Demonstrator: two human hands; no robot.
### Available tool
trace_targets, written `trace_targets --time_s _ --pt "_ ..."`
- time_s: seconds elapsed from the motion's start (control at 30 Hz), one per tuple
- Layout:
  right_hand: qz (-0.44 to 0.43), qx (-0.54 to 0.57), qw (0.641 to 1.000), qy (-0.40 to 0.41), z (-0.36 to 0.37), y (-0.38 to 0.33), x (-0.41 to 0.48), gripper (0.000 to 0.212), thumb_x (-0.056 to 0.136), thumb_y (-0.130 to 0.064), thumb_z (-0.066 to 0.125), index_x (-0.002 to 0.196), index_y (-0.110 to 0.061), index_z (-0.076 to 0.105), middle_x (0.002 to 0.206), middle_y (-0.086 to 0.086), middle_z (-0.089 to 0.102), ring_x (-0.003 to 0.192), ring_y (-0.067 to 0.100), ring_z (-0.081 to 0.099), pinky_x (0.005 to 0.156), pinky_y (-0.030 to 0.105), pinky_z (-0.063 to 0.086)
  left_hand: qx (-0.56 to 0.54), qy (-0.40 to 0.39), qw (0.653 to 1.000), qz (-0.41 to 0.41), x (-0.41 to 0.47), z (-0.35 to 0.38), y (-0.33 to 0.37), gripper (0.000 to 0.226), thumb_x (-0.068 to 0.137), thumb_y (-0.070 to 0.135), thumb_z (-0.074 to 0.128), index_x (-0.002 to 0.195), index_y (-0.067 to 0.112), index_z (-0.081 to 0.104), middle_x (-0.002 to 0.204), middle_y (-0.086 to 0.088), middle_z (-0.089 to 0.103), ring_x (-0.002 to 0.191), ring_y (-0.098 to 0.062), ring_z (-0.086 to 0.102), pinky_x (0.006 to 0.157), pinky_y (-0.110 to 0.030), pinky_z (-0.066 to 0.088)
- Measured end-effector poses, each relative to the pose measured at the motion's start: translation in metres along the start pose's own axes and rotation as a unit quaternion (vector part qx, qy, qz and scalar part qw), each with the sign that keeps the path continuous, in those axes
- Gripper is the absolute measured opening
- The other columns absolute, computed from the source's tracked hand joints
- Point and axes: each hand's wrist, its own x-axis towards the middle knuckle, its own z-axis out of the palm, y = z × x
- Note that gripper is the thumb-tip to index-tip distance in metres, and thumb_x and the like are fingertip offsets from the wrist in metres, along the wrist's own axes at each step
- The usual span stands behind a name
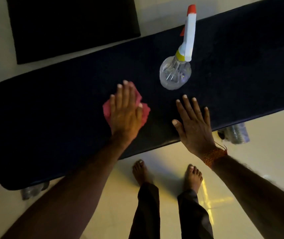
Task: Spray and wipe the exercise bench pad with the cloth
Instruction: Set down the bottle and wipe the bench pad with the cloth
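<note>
Head view: left hand (125, 111) flat on pink cloth (146, 110), palm down, fingers straight and close together, pointing to 12 o'clock, pressing cloth onto dark bench pad (51, 121) near pad's middle. Forearm in from 7 o'clock. Right hand (194, 125) at 3 o'clock of the left, apart from it, palm down at pad's near edge, fingers straight and spread, holding nothing. Orange thread band (214, 156) at wrist, forearm in from 4 o'clock. Spray bottle (175, 74) standing on pad at 1 o'clock of cloth, clear of both hands. Bare feet (140, 171) on floor at 6 o'clock.
</note>
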Motion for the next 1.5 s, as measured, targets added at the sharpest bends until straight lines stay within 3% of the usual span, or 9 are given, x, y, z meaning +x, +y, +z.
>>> trace_targets --time_s 0.1,0.27,0.4,0.57,0.8,1.0,1.17,1.3,1.5 --pt "0.024 0.01 1.0 0.006 0.003 -0.011 0.0 0.069 0.106 -0.059 0.016 0.166 -0.026 0.005 0.173 -0.001 -0.008 0.159 0.024 -0.011 0.127 0.059 -0.003 0.008 -0.016 0.992 0.128 -0.003 0.002 -0.001 0.064 0.11 0.042 0.015 0.165 0.011 0.008 0.173 -0.009 0.006 0.16 -0.026 0.005 0.127 -0.049 0.015" --pt "0.047 0.012 0.999 -0.001 0.008 -0.019 0.0 0.071 0.105 -0.061 0.015 0.166 -0.028 0.0 0.173 -0.001 -0.012 0.159 0.024 -0.015 0.126 0.056 -0.009 -0.024 -0.006 0.999 0.042 0.036 0.003 0.014 0.065 0.11 0.043 0.012 0.164 0.009 0.008 0.173 -0.013 0.005 0.16 -0.027 0.005 0.129 -0.048 0.01" --pt "0.051 0.015 0.999 0.001 0.006 -0.02 -0.001 0.071 0.105 -0.062 0.015 0.165 -0.028 -0.001 0.173 -0.001 -0.013 0.159 0.023 -0.015 0.127 0.058 -0.006 -0.015 -0.031 0.973 0.23 -0.01 0.007 0.022 0.064 0.111 0.043 0.02 0.164 0.008 0.011 0.173 -0.012 0.007 0.16 -0.025 0.005 0.129 -0.045 0.012" --pt "0.036 0.021 0.999 -0.016 0.0 -0.013 -0.001 0.07 0.105 -0.061 0.015 0.165 -0.031 -0.002 0.172 -0.004 -0.013 0.158 0.019 -0.017 0.128 0.054 -0.007 -0.053 -0.016 0.996 0.064 0.053 0.0 0.027 0.067 0.109 0.045 0.011 0.164 0.008 0.006 0.173 -0.013 0.006 0.16 -0.027 0.006 0.128 -0.048 0.013" --pt "0.016 0.024 0.999 -0.017 -0.006 -0.002 -0.01 0.072 0.104 -0.063 0.012 0.165 -0.026 0.001 0.173 -0.003 -0.008 0.159 0.018 -0.013 0.129 0.045 -0.007 -0.004 -0.035 0.977 0.212 -0.027 0.007 0.041 0.067 0.11 0.046 0.017 0.164 0.009 0.003 0.173 -0.011 0.002 0.16 -0.025 0.0 0.129 -0.045 0.01" --pt "0.018 0.045 0.999 -0.018 -0.014 0.008 -0.011 0.069 0.106 -0.058 0.017 0.166 -0.026 0.006 0.173 -0.005 -0.004 0.158 0.014 -0.012 0.126 0.035 -0.009 -0.053 -0.019 0.997 0.053 -0.02 0.008 0.066 0.064 0.111 0.044 0.013 0.165 0.01 0.004 0.173 -0.01 0.002 0.16 -0.026 0.001 0.128 -0.048 0.012" --pt "0.007 0.053 0.998 -0.027 -0.019 0.017 -0.012 0.071 0.104 -0.06 0.015 0.166 -0.026 0.008 0.174 -0.004 -0.003 0.159 0.015 -0.01 0.124 0.033 -0.009 -0.069 -0.027 0.992 0.102 -0.092 0.015 0.1 0.067 0.111 0.045 0.02 0.164 0.009 0.001 0.173 -0.012 0.0 0.16 -0.028 0.0 0.127 -0.048 0.016" --pt "-0.001 0.037 0.999 -0.017 -0.014 0.017 -0.011 0.072 0.104 -0.061 0.014 0.166 -0.024 0.009 0.174 -0.002 -0.002 0.159 0.018 -0.008 0.126 0.036 -0.007 -0.041 -0.018 0.993 0.107 -0.055 0.014 0.086 0.065 0.111 0.045 0.013 0.164 0.01 0.001 0.173 -0.011 -0.001 0.16 -0.027 -0.001 0.127 -0.049 0.012" --pt "0.023 0.03 0.999 -0.005 -0.004 0.004 -0.008 0.069 0.107 -0.059 0.018 0.166 -0.026 0.003 0.173 0.0 -0.007 0.159 0.022 -0.012 0.128 0.051 -0.007 -0.021 -0.012 0.999 -0.043 0.038 0.01 0.04 0.068 0.108 0.047 0.011 0.164 0.009 0.003 0.173 -0.014 0.002 0.16 -0.03 0.002 0.128 -0.052 0.008"
